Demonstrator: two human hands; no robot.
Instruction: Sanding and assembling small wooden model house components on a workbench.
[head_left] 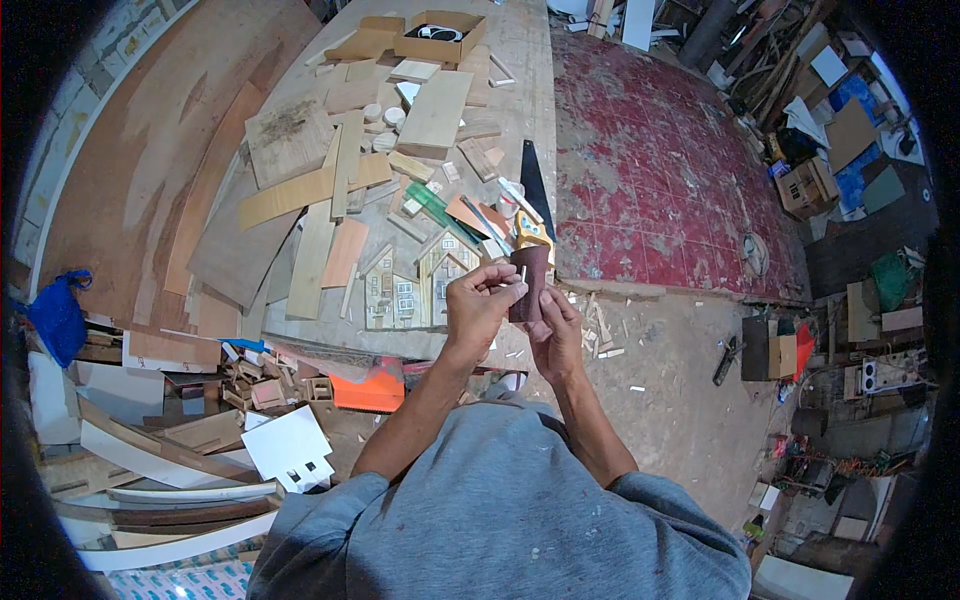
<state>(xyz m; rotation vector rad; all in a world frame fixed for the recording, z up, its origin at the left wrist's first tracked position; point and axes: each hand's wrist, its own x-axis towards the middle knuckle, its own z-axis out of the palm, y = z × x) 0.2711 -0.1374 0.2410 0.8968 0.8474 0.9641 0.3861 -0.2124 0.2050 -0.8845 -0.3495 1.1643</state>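
Shirt [500, 500], brown sheet [534, 268], cluttered bench [526, 100], red tiles [650, 170]

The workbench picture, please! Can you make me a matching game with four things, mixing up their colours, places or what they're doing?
Things:
1. Left hand
2. Brown sheet
3. Saw blade
4. Bundle

Clues:
A. Black, near the right edge of the bench
B. Bright blue, far left
C. Pinching a small pale stick
D. Curved, held by the right hand

Pairs: 1-C, 2-D, 3-A, 4-B

Brown sheet [537, 265] partly hidden.
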